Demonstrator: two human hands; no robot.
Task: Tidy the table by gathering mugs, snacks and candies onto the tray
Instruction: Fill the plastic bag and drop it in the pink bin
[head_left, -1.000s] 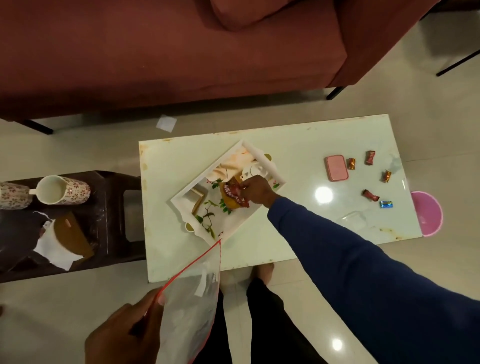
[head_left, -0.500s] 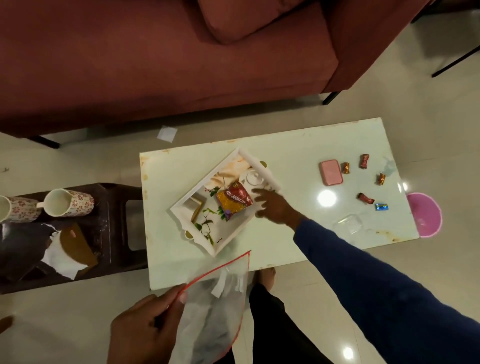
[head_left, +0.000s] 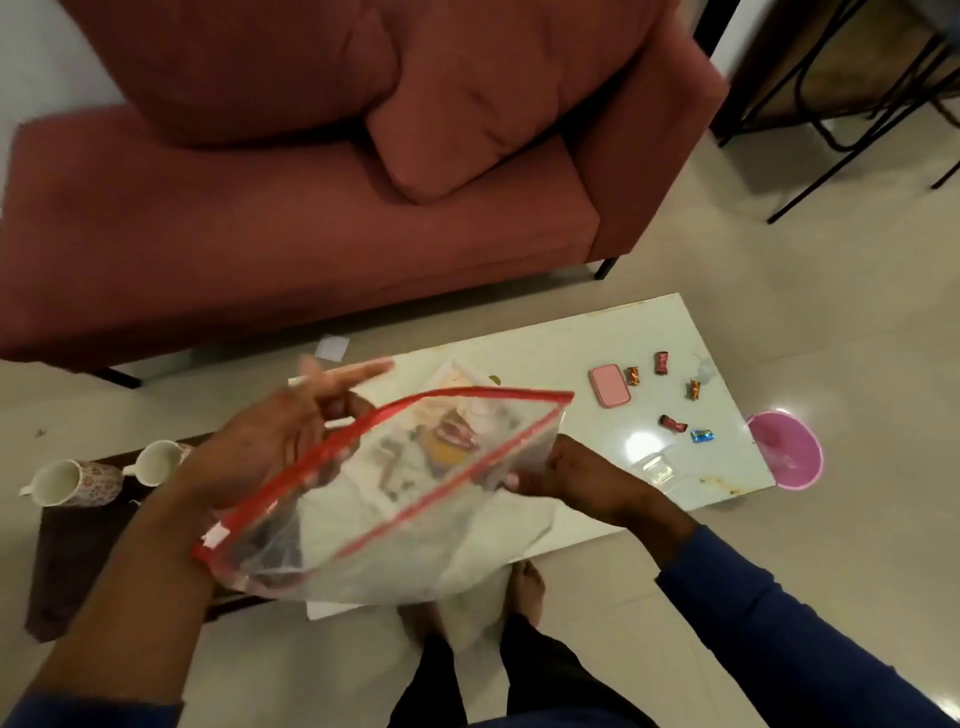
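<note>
Both hands now raised, holding clear red-edged zip bag (head_left: 395, 499) open.
Left hand (head_left: 270, 447) and right hand (head_left: 566, 475) grip its rims; white tray (head_left: 460, 374) on desk (head_left: 566, 343) behind.

Zip bag (head_left: 415, 499): thin clear plastic film, crinkled, with a red plastic seal strip. Table (head_left: 597, 353): pale glossy top, marble-look, mirroring lamp glare. Candies (head_left: 673, 423): shiny foil-like wrappers, red, gold and blue. Pink case (head_left: 609, 385): smooth matt plastic. Mugs (head_left: 72, 483): glazed ceramic, floral print. Sofa (head_left: 311, 218): matt woven cloth, rust red. Floor (head_left: 831, 312): polished glossy tile. Pink bin (head_left: 787, 449): plastic, slight sheen. Sleeve (head_left: 805, 649): soft blue cloth.
</note>
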